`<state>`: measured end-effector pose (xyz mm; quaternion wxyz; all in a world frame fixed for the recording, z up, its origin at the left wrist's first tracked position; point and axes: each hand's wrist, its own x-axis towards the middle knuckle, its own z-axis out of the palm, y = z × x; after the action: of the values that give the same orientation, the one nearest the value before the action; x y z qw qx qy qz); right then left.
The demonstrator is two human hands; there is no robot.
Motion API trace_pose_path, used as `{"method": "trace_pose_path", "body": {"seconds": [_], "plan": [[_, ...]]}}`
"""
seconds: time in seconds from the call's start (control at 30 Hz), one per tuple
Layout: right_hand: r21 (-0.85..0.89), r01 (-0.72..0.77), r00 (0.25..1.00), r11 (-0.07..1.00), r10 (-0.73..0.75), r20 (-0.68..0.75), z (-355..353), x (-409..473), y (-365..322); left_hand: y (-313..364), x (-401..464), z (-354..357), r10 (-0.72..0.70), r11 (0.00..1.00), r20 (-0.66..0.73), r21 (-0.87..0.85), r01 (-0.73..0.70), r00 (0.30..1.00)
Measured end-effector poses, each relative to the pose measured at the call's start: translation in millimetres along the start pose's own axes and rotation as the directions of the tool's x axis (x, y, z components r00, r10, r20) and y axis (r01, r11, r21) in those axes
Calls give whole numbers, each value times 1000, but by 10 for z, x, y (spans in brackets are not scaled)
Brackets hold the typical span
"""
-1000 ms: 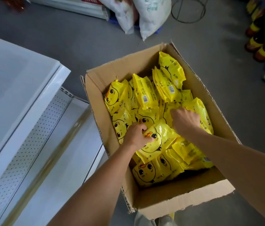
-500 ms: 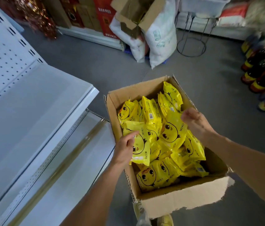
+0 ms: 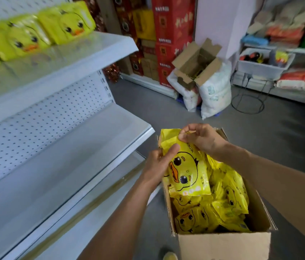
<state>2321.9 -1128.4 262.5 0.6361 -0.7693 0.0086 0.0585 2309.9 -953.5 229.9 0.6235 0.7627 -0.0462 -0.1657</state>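
Nearest, an open cardboard box stands on the grey floor with loose yellow packets piled inside. Over its far left corner both hands hold a duck-face packet upright above the pile. The left hand grips its left edge, thumb laid on the front and fingers curled behind, while the right hand pinches the top edge between thumb and bent fingers. Left of the hands runs a white shelf; on the top shelf stand matching packets, blurred, and far off an open carton sits on white sacks beside red cartons.
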Motion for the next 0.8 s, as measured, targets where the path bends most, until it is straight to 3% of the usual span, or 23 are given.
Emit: {"method": "trace_pose_path", "body": {"seconds": [0.17, 0.33, 0.47, 0.53, 0.7, 0.8], "plan": [[42, 55, 990, 998, -48, -136, 489, 32, -552, 397, -338, -352, 20, 1000, -372, 3, -20, 928], [97, 145, 950, 985, -111, -290, 847, 10, -914, 741, -579, -774, -151, 948, -704, -303, -102, 694], [199, 0, 1000, 980, -5, 24, 1142, -119, -1188, 1126, -834, -1097, -249, 816, -768, -495, -299, 590], [293, 3, 992, 956, -40, 120, 1303, -156, -1359, 1270, -967, -1235, -250, 766, -790, -515, -385, 560], [358, 72, 984, 931, -124, 125, 1688, -126, -1770, 1406, -1266, -1678, -233, 705, -801, -530, -472, 551], [466, 66, 989, 882, -122, 89, 1909, -109, -1994, 1420, -1452, -2004, -155, 736, -808, -478, -479, 568]]}}
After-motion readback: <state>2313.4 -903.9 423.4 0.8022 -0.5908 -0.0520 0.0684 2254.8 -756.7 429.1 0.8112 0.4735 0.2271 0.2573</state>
